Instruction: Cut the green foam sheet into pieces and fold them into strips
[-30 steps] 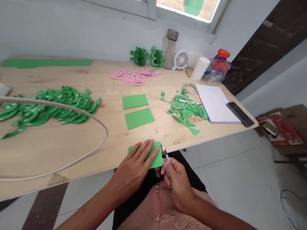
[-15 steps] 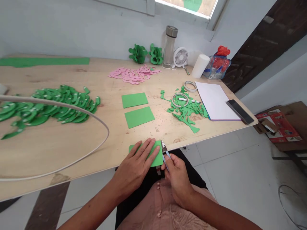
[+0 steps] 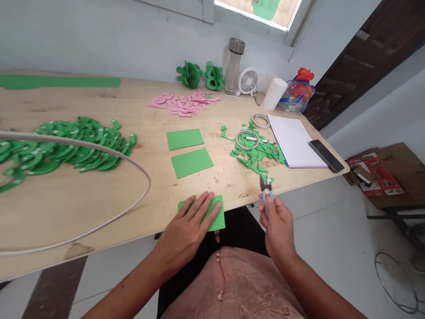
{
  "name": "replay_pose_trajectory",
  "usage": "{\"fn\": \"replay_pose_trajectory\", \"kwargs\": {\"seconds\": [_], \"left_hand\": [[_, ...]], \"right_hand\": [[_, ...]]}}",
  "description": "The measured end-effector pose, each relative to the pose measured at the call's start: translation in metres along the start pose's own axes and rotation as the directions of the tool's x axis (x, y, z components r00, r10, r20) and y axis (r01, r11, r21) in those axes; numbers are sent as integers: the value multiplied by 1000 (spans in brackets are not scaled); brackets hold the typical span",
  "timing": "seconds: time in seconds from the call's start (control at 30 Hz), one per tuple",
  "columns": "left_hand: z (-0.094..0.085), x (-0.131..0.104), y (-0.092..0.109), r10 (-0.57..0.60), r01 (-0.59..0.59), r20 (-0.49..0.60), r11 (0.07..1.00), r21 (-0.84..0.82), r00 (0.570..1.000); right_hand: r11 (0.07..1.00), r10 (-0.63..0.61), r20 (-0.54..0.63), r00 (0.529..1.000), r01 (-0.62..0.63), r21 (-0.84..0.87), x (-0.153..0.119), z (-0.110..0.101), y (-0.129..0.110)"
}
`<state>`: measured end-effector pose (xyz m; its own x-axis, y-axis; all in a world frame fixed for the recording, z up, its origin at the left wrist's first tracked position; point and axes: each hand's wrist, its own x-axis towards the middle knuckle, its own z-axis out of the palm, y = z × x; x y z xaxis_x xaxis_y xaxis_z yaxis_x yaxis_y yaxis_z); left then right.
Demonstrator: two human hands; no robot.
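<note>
My left hand (image 3: 187, 230) lies flat with its fingers spread on a green paper piece (image 3: 217, 218) at the table's front edge, part of it sticking out over the edge. In my right hand (image 3: 279, 223) are small scissors (image 3: 266, 190), blades pointing away from me, beside the table edge and close to the green scraps (image 3: 257, 155). Two green paper rectangles, one (image 3: 191, 163) nearer and one (image 3: 185, 139) farther, lie on the table beyond my left hand.
Cut green shapes (image 3: 83, 144) are heaped at left, behind a pale curved strip (image 3: 146, 177). Pink cutouts (image 3: 182, 104), tape rolls (image 3: 261, 121), white sheets (image 3: 295, 141), a phone (image 3: 327, 156), a bottle (image 3: 234, 66) and a fan (image 3: 248, 81) stand or lie farther back.
My right hand has moved right with the scissors, away from the green paper's edge toward the scraps. My left hand has stayed on the paper.
</note>
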<state>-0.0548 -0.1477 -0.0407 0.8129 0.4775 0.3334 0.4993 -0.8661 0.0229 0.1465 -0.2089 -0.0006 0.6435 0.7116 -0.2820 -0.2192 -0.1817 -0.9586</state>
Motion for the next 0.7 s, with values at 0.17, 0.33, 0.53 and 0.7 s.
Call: {"fn": "replay_pose_trajectory", "kwargs": {"seconds": [0.17,0.33,0.53,0.7], "left_hand": [[1,1,1,-15,15,-25,1000,12,1000],[3,3,-1,-39,43,-80,998,51,996],[0,10,-8,-119,132,-180,989,60,976],[-3,17,-15,-242,247,-237,969,-11,941]], "right_hand": [[990,-91,51,995,95,-99,13,-20,-17],[892,-275,172,946,318,-320,43,-26,-30],[780,-402,245,882,470,-413,103,-17,-46],[717,-415,296,860,509,-476,145,1,-46]]}}
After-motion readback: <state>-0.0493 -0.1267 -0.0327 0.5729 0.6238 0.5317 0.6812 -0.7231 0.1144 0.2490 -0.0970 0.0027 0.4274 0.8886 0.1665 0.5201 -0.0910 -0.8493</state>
